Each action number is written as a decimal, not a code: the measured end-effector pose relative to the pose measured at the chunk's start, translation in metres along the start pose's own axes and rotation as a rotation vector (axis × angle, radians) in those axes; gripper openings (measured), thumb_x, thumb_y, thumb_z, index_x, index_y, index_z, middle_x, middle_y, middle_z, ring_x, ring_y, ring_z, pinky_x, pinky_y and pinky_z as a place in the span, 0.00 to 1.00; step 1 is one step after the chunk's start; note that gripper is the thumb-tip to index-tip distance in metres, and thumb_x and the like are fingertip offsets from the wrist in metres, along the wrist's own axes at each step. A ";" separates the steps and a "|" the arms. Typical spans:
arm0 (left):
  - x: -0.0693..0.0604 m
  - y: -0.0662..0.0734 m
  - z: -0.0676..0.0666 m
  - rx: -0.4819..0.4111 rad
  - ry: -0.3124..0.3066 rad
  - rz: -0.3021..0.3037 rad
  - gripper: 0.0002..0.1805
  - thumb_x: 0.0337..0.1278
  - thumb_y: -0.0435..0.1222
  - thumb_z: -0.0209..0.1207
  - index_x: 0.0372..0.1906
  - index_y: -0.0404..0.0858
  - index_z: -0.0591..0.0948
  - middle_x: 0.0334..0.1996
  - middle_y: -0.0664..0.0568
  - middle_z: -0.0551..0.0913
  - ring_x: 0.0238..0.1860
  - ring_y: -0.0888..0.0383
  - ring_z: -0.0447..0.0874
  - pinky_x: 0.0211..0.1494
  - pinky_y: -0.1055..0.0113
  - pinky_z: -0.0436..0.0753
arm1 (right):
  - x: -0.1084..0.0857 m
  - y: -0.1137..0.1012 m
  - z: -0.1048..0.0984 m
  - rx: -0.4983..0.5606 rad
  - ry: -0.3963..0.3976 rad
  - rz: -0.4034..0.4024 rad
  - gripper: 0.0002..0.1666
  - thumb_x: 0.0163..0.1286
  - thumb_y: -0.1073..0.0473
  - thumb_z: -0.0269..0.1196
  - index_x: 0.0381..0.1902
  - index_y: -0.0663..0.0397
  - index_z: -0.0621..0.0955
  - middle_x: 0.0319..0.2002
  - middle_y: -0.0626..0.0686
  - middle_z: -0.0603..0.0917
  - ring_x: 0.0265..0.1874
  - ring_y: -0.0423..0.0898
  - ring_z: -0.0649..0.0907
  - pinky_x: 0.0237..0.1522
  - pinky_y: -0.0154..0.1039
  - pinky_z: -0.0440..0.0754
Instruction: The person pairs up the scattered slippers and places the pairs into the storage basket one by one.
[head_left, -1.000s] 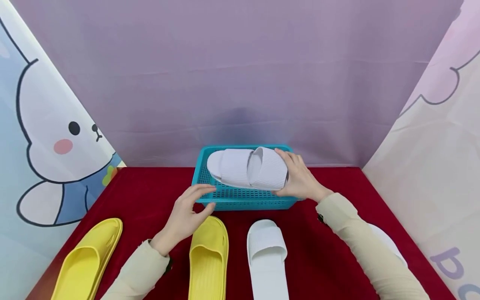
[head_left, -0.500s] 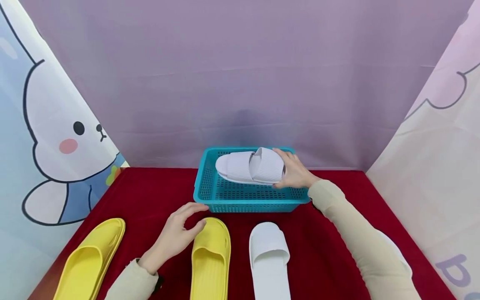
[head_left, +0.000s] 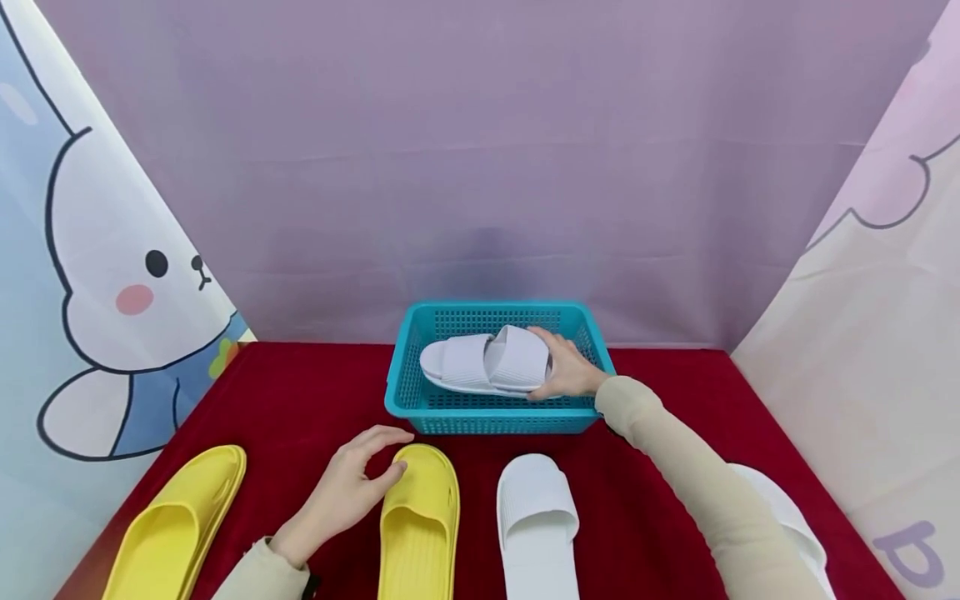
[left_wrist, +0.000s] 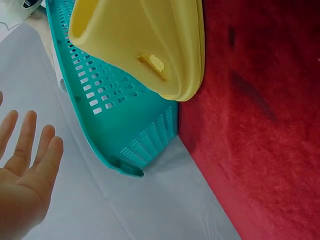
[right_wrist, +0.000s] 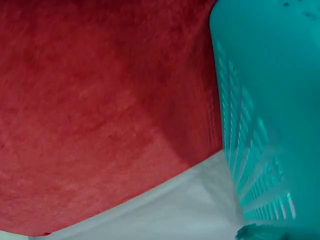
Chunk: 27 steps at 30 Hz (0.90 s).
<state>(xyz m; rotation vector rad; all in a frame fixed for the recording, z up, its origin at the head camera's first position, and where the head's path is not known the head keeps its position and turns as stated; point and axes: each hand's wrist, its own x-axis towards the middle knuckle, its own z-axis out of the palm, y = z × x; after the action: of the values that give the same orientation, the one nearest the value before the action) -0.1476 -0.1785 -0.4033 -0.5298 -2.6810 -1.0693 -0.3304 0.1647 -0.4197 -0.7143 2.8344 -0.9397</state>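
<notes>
In your head view a yellow slipper [head_left: 172,525] lies at far left, one neither wrist view gives you. Your left hand [head_left: 345,483] holds nothing, thumb and fingers wide apart; its wrist view brings close the slit in the second yellow slipper [head_left: 420,521]. Only the head view clearly shows the pale slippers [head_left: 480,367], inside the basket [head_left: 495,425]; whether they rest on its floor, you cannot tell. A white slipper [head_left: 537,525] lies in front. Your right hand [head_left: 568,371] grips the right end of the pair, and farther right another white slipper [head_left: 780,512] is partly behind your sleeve [head_left: 682,458]. The yellow is smooth and round-toed, the basket teal plastic pierced with rectangular holes, the pale straps ribbed, the red cloth [head_left: 315,383] plush in both wrist views
</notes>
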 end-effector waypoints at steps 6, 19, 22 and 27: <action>-0.003 -0.002 0.002 -0.001 -0.004 -0.010 0.19 0.49 0.33 0.64 0.48 0.49 0.80 0.47 0.62 0.78 0.50 0.61 0.76 0.51 0.59 0.79 | 0.002 0.001 0.009 -0.012 -0.022 0.013 0.67 0.37 0.40 0.75 0.71 0.40 0.50 0.60 0.54 0.64 0.56 0.54 0.64 0.50 0.59 0.70; -0.003 -0.006 0.004 0.007 -0.016 0.021 0.18 0.49 0.32 0.64 0.48 0.48 0.80 0.46 0.62 0.78 0.49 0.61 0.77 0.50 0.58 0.79 | -0.003 -0.005 -0.001 0.122 -0.070 0.135 0.60 0.48 0.44 0.71 0.71 0.39 0.49 0.72 0.55 0.44 0.70 0.59 0.48 0.58 0.65 0.62; -0.004 -0.007 0.005 0.003 -0.019 0.022 0.18 0.49 0.32 0.64 0.48 0.47 0.80 0.46 0.62 0.78 0.49 0.61 0.77 0.51 0.57 0.79 | -0.004 -0.005 -0.003 0.141 -0.079 0.133 0.59 0.49 0.45 0.70 0.72 0.41 0.49 0.72 0.54 0.46 0.70 0.58 0.51 0.59 0.64 0.63; -0.006 -0.008 0.007 -0.006 -0.023 0.028 0.18 0.49 0.32 0.63 0.48 0.44 0.80 0.47 0.61 0.79 0.50 0.60 0.77 0.51 0.58 0.79 | -0.007 -0.005 -0.004 0.190 -0.079 0.121 0.57 0.50 0.45 0.70 0.71 0.41 0.51 0.71 0.53 0.50 0.69 0.56 0.53 0.61 0.61 0.63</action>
<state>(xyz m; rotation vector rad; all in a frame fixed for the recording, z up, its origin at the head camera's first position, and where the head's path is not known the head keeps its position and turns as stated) -0.1461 -0.1808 -0.4147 -0.5819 -2.6826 -1.0707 -0.3231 0.1663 -0.4134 -0.5403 2.6403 -1.1146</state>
